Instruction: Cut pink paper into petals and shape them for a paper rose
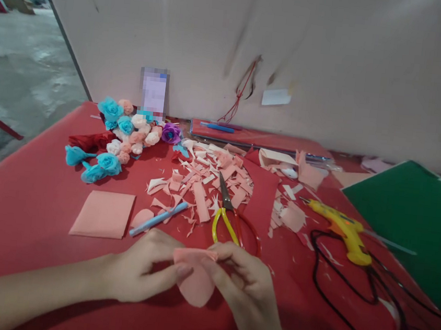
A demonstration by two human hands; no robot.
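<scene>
1. Pink piece spans two bare hands at the near side of a red table, seen from the head camera, its rounded end hanging down.
2. Left hand pinches its upper left corner, thumb on the near face; right hand grips the opposite corner likewise.
3. Along the top, the edge appears turned over; a light, even pinch at both corners would likely hold that band straight, while a hard tug could tear or warp it.
4. Scissors lie just beyond, blades among scraps; a blue pen lies near a folded sheet.
5. Glue gun rests at right, cord looped nearby; wrist clearance there seems wise.
</scene>
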